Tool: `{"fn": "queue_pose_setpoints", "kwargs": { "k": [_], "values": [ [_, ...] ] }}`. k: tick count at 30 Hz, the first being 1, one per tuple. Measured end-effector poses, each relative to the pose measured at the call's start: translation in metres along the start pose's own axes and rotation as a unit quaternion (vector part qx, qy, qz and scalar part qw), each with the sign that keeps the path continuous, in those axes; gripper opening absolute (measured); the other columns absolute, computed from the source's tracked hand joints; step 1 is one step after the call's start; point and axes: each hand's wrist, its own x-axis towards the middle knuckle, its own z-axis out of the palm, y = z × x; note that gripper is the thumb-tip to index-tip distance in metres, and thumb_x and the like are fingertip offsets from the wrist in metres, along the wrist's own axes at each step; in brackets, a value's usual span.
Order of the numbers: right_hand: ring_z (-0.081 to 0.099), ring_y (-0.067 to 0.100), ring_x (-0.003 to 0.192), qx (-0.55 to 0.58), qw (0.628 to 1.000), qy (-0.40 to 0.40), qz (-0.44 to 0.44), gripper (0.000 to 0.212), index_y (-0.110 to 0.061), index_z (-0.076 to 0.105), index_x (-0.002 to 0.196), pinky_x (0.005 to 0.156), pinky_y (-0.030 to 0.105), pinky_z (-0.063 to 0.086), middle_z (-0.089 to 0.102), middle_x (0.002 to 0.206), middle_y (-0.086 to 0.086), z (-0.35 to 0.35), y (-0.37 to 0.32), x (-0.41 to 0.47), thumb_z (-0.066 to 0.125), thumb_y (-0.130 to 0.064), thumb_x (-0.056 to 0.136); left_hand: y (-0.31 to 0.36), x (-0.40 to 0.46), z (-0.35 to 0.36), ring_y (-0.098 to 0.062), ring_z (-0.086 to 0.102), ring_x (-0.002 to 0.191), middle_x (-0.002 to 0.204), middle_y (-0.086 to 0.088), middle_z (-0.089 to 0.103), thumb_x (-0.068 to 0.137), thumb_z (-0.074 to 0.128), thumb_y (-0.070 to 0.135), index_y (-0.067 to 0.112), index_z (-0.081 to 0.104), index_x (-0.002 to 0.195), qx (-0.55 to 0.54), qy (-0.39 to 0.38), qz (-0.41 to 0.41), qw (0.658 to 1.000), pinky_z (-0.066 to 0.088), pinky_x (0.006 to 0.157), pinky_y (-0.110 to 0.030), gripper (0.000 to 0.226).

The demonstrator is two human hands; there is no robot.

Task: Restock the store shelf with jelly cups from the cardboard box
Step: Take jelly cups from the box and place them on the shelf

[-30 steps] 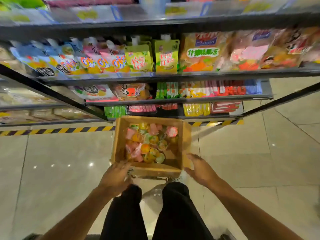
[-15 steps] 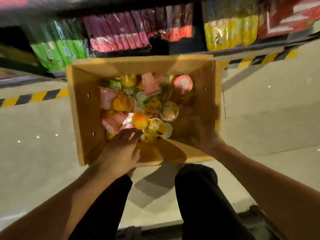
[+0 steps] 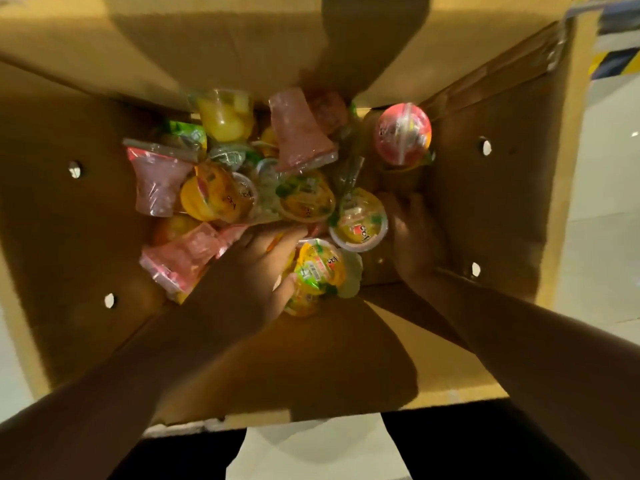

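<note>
The open cardboard box (image 3: 86, 237) fills the view and holds several jelly cups, yellow ones and pink ones (image 3: 298, 133), in a loose pile. My left hand (image 3: 249, 271) reaches in from the near side and grips a yellow jelly cup (image 3: 318, 271) between fingers and thumb. My right hand (image 3: 412, 237) is deep in shadow by the right wall, its fingers curled against the rim of another yellow jelly cup (image 3: 360, 220). A round pink-lidded cup (image 3: 401, 133) lies alone at the far right. The shelf is out of view.
Pale floor tiles (image 3: 606, 237) show to the right of the box, with a bit of yellow-black floor stripe (image 3: 613, 64) at the top right. My dark trouser legs (image 3: 173, 459) stand just under the box's near edge.
My head has dropped much closer to the box, so the shelves have left the view. Both hands moved from the box's near edge down among the cups, each closing on a yellow one.
</note>
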Motion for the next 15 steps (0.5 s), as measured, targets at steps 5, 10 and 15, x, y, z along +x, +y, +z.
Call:
{"fn": "queue_pose_setpoints", "kwargs": {
  "k": [5,10,15],
  "values": [
    [0.058,0.042,0.114,-0.010,0.999,-0.050,-0.004,0.058,-0.018,0.050,0.144,0.091,0.048,0.050,0.049,0.142,0.020,-0.015,0.002,-0.001,0.070,-0.016,0.090,0.002,-0.012,-0.010,-0.017,0.043,0.137,0.144,0.001,0.050,0.089,0.046,0.038,0.021,0.047,0.147,0.000,0.000,0.010,1.000,0.038,0.111,-0.032,0.060],
    [0.047,0.040,0.129,0.185,0.969,-0.119,0.111,0.051,-0.012,0.048,0.144,0.102,0.049,0.042,0.042,0.146,0.022,-0.054,-0.003,-0.033,0.063,-0.025,0.097,0.003,-0.022,-0.037,-0.028,0.047,0.135,0.145,-0.007,0.050,0.093,0.044,0.031,0.022,0.042,0.147,0.005,-0.012,0.049,0.999,0.044,0.107,-0.042,0.055],
    [0.062,0.009,0.097,0.294,0.949,-0.039,0.105,0.045,-0.030,0.044,0.139,0.067,0.021,0.054,0.060,0.126,-0.003,-0.106,-0.018,-0.070,0.062,-0.036,0.098,0.019,0.002,-0.078,-0.035,0.048,0.132,0.144,-0.012,0.050,0.091,0.038,0.029,0.028,0.037,0.149,0.065,-0.010,0.010,0.998,0.053,0.095,-0.051,0.059]
  ]
}}
